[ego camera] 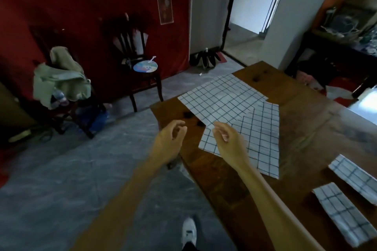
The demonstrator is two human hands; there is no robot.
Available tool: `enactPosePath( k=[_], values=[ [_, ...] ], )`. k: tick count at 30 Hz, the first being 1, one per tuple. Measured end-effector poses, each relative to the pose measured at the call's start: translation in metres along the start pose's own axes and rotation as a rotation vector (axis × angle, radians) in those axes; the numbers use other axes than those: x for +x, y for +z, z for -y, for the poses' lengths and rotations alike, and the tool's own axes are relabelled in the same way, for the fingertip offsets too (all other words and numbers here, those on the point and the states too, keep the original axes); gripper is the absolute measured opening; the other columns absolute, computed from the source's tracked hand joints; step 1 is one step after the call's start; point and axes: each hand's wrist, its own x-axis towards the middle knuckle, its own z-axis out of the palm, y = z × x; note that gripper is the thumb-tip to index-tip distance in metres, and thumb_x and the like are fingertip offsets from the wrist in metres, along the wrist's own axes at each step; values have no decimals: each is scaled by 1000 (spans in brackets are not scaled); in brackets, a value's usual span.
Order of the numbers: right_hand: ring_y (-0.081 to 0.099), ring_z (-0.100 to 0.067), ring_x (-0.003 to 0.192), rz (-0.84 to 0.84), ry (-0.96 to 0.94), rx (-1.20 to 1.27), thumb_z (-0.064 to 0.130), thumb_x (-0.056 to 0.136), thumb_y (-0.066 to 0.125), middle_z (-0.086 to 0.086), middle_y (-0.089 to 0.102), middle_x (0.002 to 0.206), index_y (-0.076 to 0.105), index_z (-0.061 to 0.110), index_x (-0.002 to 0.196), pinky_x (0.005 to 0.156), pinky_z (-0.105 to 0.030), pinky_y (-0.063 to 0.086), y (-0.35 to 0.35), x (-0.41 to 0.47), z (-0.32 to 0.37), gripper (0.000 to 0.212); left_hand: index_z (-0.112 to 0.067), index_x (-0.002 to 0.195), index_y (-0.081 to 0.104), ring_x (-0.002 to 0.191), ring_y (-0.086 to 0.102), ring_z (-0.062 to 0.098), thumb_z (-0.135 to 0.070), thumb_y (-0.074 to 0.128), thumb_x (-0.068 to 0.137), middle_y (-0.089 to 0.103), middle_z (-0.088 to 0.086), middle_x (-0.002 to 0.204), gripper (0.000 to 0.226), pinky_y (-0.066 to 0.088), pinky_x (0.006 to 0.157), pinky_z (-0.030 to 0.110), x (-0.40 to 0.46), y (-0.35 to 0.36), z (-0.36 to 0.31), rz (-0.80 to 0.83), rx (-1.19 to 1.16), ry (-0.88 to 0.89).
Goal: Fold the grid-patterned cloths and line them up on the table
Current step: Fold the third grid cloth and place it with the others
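Nearest, a white shoe point(189, 230) stands on the grey floor, left of the wooden table point(302, 116). On the table's near right part lie two folded grid-patterned cloths, the nearer folded cloth point(342, 213) and the second folded cloth point(356, 175) just beyond it, side by side and apart. Both arms reach over the table's near-left edge. The left hand point(170, 138) hovers off that edge with fingers loosely curled, holding nothing. The right hand point(229, 138) hovers over the near flat cloth point(263, 140), fingers relaxed, empty. That cloth lies spread, white with dark blue grid lines; its far corner is overlapped by the far flat cloth point(222, 96). Beyond the table's left side stand a dark chair point(142, 75) bearing a round fan point(145, 66), and another chair draped with green clothing point(61, 79)
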Motion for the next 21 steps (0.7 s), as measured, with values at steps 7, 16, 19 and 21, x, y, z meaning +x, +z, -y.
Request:
enactPosePath(
  k=[7, 16, 19, 21],
  values=[
    [54, -5, 117, -89, 85, 85, 33, 98, 49, 4, 60, 128, 54, 17, 131, 101, -29, 45, 56, 137, -24, 36, -22, 116, 57, 89, 58, 7, -32, 48, 97, 61, -5, 101, 24, 45, 73, 17, 142, -8, 44, 112, 112, 28],
    [54, -7, 116, -265, 255, 65, 28, 99, 49, 2, 60, 127, 57, 15, 128, 94, -21, 41, 81, 274, -28, 33, -22, 119, 56, 92, 54, 3, -30, 50, 96, 59, -9, 108, 25, 38, 67, 7, 322, 9, 67, 373, 176, 115],
    [56, -11, 113, -318, 328, 31, 27, 99, 48, 0, 62, 124, 58, 17, 126, 94, -26, 44, 93, 306, -38, 31, -21, 120, 56, 96, 53, 5, -28, 50, 96, 61, -5, 112, 26, 37, 71, 9, 375, 24, 81, 471, 163, 180],
    [58, -12, 108, -371, 373, 4, 29, 99, 48, -2, 63, 121, 58, 18, 126, 93, -29, 47, 103, 324, -46, 31, -19, 120, 57, 96, 53, 5, -26, 51, 96, 60, -4, 112, 26, 36, 71, 7, 410, 35, 90, 545, 135, 213]
  ],
)
